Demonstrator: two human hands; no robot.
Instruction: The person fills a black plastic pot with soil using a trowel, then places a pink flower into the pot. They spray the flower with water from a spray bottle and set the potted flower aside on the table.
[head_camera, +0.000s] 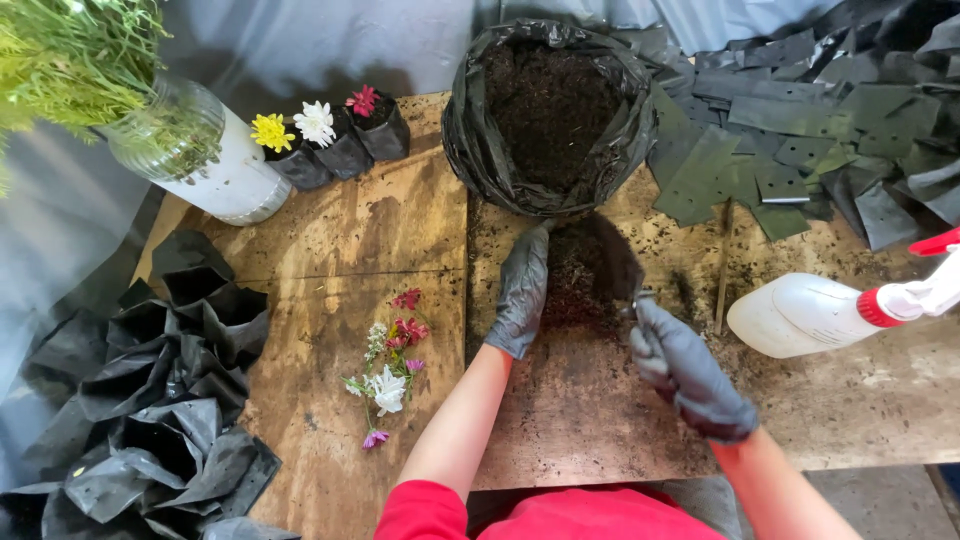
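Gloved and cupped, the left hand (523, 290) is pressing its fingers against the left side of a small black grow bag (590, 272) lying on the wooden table (350, 230), steadying the bag's soft wall rather than gripping it. Opposite, the right hand (688, 372) is closing around the handle of a small trowel (634, 297), whose blade is reaching into the soil at the bag's mouth. This bag is sitting just in front of a large black sack of soil (548, 115), nearly touching its lower rim. I judge the thin plastic to be limp and light when empty, sagging and growing heavier as soil goes in, so it is best held by the rim or supported from a side wall; loose soil is already spilling around it. To the right, a white spray bottle (800, 315) with a red nozzle is lying near the trowel hand, and a heap of flat black bags (800, 130) is crowding the far right corner. Leftward, cut flowers (390, 365) are lying on open board, three filled bags with blooms (330, 135) are standing beside a glass jar (205, 150), and opened bags (170, 400) are piling at the table's left edge. Most free room is lying between the flowers and the left forearm.
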